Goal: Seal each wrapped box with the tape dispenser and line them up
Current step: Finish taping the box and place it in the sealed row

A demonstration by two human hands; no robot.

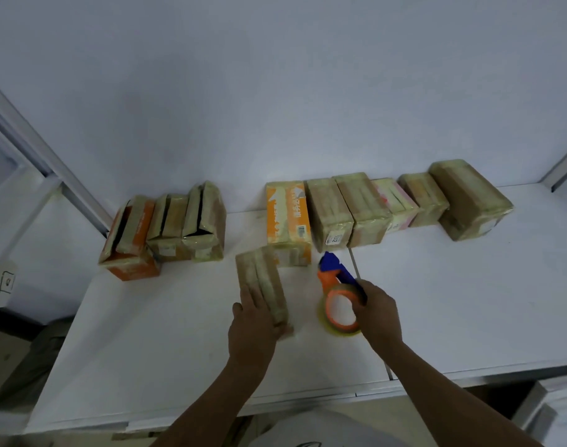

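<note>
Box held down mid-table, tape dispenser ready beside it

The left hand (255, 319) lies flat, fingers straight, on the near end of a wrapped box (261, 279) in the middle of the table (166, 356). The right hand (379, 314) grips the tape dispenser (338, 293) just beside the box, toward the right edge. A row of boxes (369, 211) stands along the back edge, and three more boxes (169, 230) sit toward the back left corner. A flat palm likely holds weakly, so the tape's pull could skew the box or wrinkle the strip.

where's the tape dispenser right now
In the head view the tape dispenser is right of centre, gripped by the right hand, beside the wrapped box under the left hand, in front of the row of boxes.
</note>
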